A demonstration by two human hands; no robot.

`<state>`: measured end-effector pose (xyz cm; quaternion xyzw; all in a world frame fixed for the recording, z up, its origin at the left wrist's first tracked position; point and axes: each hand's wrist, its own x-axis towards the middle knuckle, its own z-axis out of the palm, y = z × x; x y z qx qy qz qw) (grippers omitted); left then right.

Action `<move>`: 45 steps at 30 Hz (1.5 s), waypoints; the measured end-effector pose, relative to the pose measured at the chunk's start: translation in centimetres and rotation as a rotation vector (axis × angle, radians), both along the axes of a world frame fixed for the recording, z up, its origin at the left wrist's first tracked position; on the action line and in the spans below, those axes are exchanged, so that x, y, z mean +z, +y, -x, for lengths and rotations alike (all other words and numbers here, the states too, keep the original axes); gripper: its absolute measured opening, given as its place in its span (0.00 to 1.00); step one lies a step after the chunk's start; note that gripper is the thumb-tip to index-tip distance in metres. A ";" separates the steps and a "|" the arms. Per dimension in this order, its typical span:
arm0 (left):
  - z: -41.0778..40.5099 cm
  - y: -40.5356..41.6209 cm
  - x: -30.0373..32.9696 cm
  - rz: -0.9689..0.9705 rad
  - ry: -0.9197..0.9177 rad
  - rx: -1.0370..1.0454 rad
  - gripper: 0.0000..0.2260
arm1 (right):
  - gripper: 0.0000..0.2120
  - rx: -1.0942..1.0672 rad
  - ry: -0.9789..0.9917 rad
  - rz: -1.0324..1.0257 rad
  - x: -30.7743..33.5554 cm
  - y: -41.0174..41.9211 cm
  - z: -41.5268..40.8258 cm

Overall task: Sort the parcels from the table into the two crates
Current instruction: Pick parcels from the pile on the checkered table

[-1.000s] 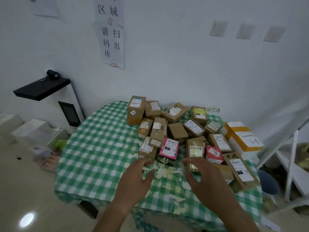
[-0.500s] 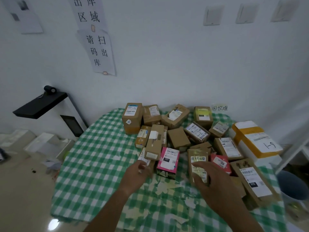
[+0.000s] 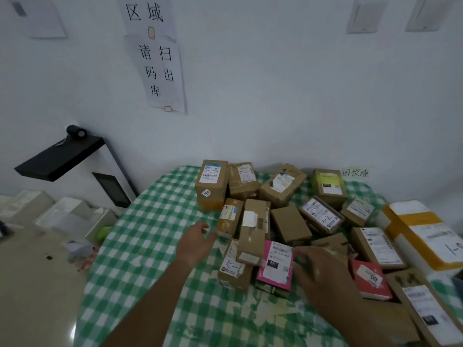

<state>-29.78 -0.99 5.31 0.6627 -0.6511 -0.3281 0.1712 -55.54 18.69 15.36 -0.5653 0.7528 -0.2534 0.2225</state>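
Several cardboard parcels lie heaped on the table with the green checked cloth (image 3: 150, 236). My left hand (image 3: 198, 242) reaches in with relaxed fingers, its tips right at the near end of a small brown parcel (image 3: 229, 216). My right hand (image 3: 323, 274) lies blurred over a brown parcel (image 3: 332, 242) between the pink parcel (image 3: 276, 265) and the red parcel (image 3: 370, 279). Most of that brown parcel is hidden, and I cannot make out whether the fingers hold it. A long brown parcel (image 3: 253, 229) rests on a parcel marked 5-1 (image 3: 233, 269). No crate is in view.
A big white and yellow parcel (image 3: 423, 236) sits at the table's right edge. A black scanner stand (image 3: 62, 159) stands left of the table, with white boxes (image 3: 65, 216) on the floor below it. The white wall rises close behind the heap.
Both hands moved forward into the heap. The left went from the near cloth up to the small brown parcel. The right came onto the brown parcel beside the pink one.
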 end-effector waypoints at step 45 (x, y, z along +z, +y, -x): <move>7.0 -8.3 14.9 0.646 0.617 -0.222 0.60 | 0.14 -0.282 0.077 0.190 9.2 -11.9 -5.3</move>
